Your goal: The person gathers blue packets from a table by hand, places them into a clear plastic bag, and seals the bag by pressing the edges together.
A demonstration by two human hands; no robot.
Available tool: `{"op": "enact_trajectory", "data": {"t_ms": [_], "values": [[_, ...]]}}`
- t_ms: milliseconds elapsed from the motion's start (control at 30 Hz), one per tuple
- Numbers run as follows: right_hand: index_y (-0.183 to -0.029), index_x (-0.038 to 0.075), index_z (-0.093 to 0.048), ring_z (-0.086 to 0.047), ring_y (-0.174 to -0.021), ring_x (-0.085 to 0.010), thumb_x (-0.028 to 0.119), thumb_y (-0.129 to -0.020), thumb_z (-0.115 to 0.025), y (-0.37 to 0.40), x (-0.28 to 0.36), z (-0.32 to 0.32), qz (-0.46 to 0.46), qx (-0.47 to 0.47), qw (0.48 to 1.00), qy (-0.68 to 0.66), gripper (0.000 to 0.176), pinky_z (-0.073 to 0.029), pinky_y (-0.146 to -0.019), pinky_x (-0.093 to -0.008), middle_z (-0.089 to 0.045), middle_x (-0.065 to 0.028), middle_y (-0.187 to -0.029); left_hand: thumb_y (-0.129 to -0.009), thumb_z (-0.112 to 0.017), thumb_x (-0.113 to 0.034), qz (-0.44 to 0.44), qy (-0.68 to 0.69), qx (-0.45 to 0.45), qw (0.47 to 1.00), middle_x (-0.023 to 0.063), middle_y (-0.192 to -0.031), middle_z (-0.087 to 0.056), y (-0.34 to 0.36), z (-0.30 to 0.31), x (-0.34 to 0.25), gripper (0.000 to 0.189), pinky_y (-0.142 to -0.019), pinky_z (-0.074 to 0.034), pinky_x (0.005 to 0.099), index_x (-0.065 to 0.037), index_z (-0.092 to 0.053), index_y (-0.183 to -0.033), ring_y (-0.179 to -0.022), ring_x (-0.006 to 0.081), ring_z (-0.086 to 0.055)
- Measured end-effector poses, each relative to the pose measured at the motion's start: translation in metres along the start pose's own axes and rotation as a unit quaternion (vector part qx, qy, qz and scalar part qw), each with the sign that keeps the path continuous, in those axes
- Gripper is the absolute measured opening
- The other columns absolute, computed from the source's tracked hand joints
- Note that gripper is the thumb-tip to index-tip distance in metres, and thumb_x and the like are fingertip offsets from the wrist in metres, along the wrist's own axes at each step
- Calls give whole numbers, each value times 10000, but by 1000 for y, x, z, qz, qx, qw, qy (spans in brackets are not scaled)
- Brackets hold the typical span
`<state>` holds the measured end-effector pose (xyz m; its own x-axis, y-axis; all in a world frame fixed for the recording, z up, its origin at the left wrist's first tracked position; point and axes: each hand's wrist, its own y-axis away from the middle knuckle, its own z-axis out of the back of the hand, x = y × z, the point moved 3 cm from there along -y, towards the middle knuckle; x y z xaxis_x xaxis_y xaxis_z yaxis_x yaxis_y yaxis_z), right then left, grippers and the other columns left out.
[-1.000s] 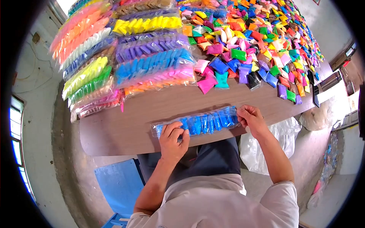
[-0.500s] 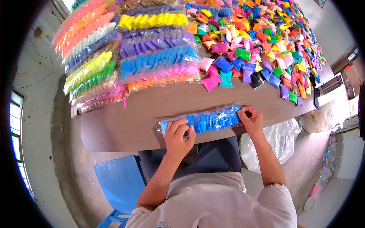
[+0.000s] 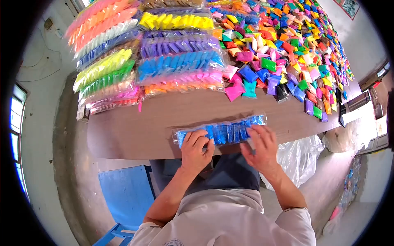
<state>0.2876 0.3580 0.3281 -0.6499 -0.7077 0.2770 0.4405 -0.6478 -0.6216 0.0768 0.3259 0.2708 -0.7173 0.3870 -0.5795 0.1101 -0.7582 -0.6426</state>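
A long clear plastic bag [image 3: 225, 133] filled with a row of blue packets lies near the table's front edge. At its left end, my left hand [image 3: 197, 151] has its fingers curled down on the plastic, and whether it pinches the film is hard to tell. My right hand [image 3: 262, 148] is at the bag's right part, fingers spread, with the fingertips over or against the lower edge and nothing held in it.
Filled bags sorted by colour [image 3: 180, 65] are stacked at the back left of the table [image 3: 135, 131]. A large heap of loose coloured packets [image 3: 283, 53] covers the back right. A blue chair [image 3: 125, 197] and clear plastic sheeting [image 3: 301, 156] are below the table.
My right hand has let go of the bag's right end and moved left along it, its fingers opening. My left hand stays at the left end.
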Motion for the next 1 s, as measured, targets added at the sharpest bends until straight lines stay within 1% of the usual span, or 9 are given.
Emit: {"op": "enact_trajectory", "data": {"t_ms": [33,133,500,567,700,767,800,867,1000], "values": [[-1127,13,-627,-574,-1042,-368,69,-716,-771,-4,5,-7,0,0,1000,-2,439,-476,-891,-458,-605,-153,-1139,-738,-730,-27,1,1,2,1000,112,-960,-646,0,0,0,141,-737,-503,388,-39,-592,-762,-812,315,-601],[-1247,29,-610,-527,-1134,-354,155,-658,-854,-1,7,-36,11,99,995,-26,650,-453,-961,-449,-553,-144,-1235,-740,-732,-32,-1,6,2,1000,110,-958,-648,-2,1,-1,138,-732,-504,388,-38,-596,-765,-810,316,-601],[-1216,108,-638,-522,-1095,-323,135,-725,-804,7,4,-43,39,79,996,1,519,-439,-934,-447,-543,-99,-1148,-786,-728,-42,8,22,45,999,141,-1021,-675,-1,16,5,100,-781,-524,385,-15,-633,-801,-893,320,-639],[-1206,125,-646,-521,-1088,-322,139,-736,-799,5,7,-43,53,72,996,9,495,-437,-928,-451,-543,-100,-1144,-810,-720,-52,26,85,74,993,146,-1050,-676,-2,25,9,89,-812,-531,381,-8,-647,-837,-918,322,-644],[-1181,129,-653,-524,-1076,-317,141,-743,-793,4,6,-43,54,85,994,42,460,-433,-905,-459,-542,-107,-1132,-829,-712,-61,75,62,43,994,143,-1048,-684,-16,61,22,101,-825,-531,367,16,-665,-875,-908,310,-656],[-1174,118,-652,-526,-1072,-316,141,-743,-793,5,5,-44,63,80,994,38,454,-432,-897,-459,-541,-109,-1127,-859,-695,-76,165,49,-24,985,130,-1022,-697,-16,85,46,118,-810,-526,329,36,-674,-891,-876,241,-670],[-1169,106,-651,-528,-1070,-314,139,-740,-794,5,5,-45,72,78,994,32,453,-432,-893,-458,-541,-110,-1126,-859,-695,-76,159,47,-29,986,130,-1022,-697,-17,94,56,118,-810,-526,329,36,-674,-891,-876,241,-670],[-1152,81,-651,-535,-1064,-304,132,-738,-793,4,6,-46,80,80,993,20,441,-432,-886,-457,-543,-107,-1134,-888,-676,-90,225,36,-100,969,108,-942,-690,-10,112,86,132,-747,-510,286,42,-681,-891,-790,159,-639],[-1133,87,-657,-539,-1058,-290,116,-739,-780,2,3,-49,87,77,993,19,413,-432,-887,-458,-557,-90,-1129,-899,-680,-110,261,-10,-124,957,104,-826,-642,0,131,127,166,-607,-454,273,50,-654,-865,-656,135,-539]]}}
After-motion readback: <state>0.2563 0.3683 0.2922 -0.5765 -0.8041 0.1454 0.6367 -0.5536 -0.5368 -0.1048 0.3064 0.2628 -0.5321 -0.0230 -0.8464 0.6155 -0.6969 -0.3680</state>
